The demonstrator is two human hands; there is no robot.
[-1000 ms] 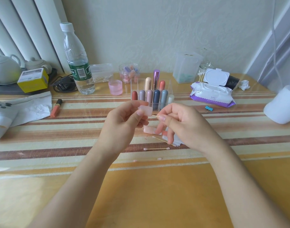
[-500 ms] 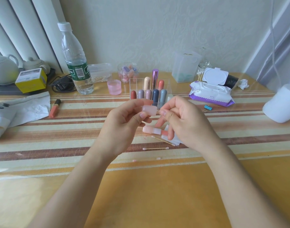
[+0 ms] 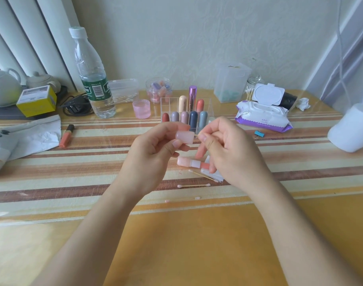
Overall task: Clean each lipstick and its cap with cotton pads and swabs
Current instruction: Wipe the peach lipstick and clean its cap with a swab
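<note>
- Right hand [image 3: 232, 153] has lifted its pinched fingertips level with the cap since 1 second ago. They now sit just beside the cap's open end, at its 3 o'clock.
- Left hand [image 3: 153, 157] grips the pale pink lipstick cap [image 3: 184, 137] between thumb and curled fingers, with the mouth turned toward the right hand.
- Right thumb and forefinger pinch a cotton swab [image 3: 196, 135]. Only a short bit of stick shows at the cap's mouth, and its tip is hidden.
- Uncapped pink lipstick [image 3: 194, 163] lies on its side on the striped tablecloth [image 3: 94, 168], at the cap's 6 o'clock, between both hands. I cannot tell whether the right fingers touch it.
- 3 loose swabs [image 3: 194, 185] lie at the lipstick's 6 o'clock, and folded cotton pads [image 3: 216, 176] lie at its 4 o'clock.
- Clear organizer [image 3: 170, 104] of capped lipsticks stands at the hands' 12 o'clock.
</note>
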